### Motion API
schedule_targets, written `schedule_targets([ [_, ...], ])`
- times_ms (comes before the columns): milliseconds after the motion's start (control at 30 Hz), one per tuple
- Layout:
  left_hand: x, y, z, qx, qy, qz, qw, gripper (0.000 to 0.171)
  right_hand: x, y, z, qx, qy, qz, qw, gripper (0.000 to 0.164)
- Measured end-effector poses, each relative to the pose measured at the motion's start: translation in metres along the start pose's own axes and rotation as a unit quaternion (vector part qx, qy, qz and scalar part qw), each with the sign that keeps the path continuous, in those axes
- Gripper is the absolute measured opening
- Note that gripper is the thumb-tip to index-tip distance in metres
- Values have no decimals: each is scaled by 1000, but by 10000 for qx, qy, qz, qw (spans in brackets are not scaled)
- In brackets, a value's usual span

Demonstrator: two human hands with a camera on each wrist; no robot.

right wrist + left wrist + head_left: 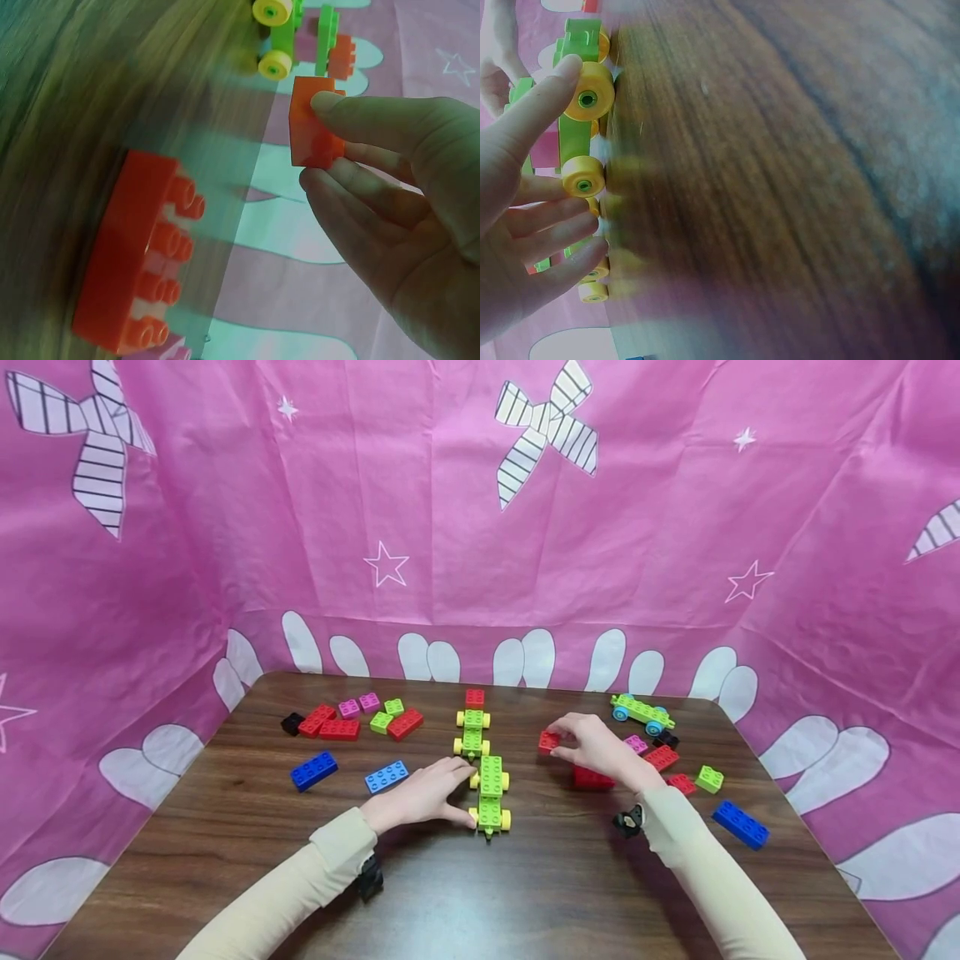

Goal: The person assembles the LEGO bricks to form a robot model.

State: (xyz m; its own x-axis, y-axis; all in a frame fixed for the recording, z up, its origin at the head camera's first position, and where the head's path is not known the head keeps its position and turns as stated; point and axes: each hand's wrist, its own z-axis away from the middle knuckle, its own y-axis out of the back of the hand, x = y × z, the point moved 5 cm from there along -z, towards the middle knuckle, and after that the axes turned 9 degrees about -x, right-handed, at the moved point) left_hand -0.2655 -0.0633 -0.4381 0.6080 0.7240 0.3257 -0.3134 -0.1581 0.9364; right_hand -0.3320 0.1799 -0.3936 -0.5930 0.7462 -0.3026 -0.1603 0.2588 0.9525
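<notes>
Two lime-green toy train cars with yellow wheels stand in line at mid-table, the near car (491, 789) and the far car (473, 732). A small red brick (475, 698) shows at the far end. My left hand (427, 793) lies along the near car's left side, its thumb (551, 94) against a yellow wheel (589, 94) and its other fingers spread out. In my right hand (596, 745) a red two-by-two brick (311, 124) is pinched between thumb and fingertips, above the table. Below that hand lies a longer red brick (131, 251).
On the left lie red bricks (340, 730), pink bricks (348, 708), green bricks (381, 722), a dark blue brick (314, 771) and a light blue brick (386, 777). A blue-wheeled green car (642, 713) stands back right, with another dark blue brick (741, 824) nearer.
</notes>
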Motion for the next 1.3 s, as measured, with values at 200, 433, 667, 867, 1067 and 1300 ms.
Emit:
schedule_targets([
  [200, 0, 0, 1, 18, -22, -18, 10000, 83, -12, -1, -2, -11, 106, -11, 9999, 33],
  [433, 0, 0, 0, 16, -10, -30, 10000, 83, -25, -2, -5, 21, 378, -8, 9993, 32],
  [667, -1, -1, 0, -11, 16, 27, 10000, 83, -39, -1, -8, 90, 695, -54, 9975, 30],
  [867, -2, -1, 0, -30, -20, 73, 10000, 83, -49, -1, -10, 163, 913, -123, 9956, 30],
  [1067, -3, -1, 0, -39, 1, 80, 10000, 83, -57, -4, -13, 153, 1047, -106, 9943, 29],
  [1300, -3, -1, 0, -43, 17, 106, 9999, 83, -64, -5, -15, 152, 1141, -55, 9933, 29],
])
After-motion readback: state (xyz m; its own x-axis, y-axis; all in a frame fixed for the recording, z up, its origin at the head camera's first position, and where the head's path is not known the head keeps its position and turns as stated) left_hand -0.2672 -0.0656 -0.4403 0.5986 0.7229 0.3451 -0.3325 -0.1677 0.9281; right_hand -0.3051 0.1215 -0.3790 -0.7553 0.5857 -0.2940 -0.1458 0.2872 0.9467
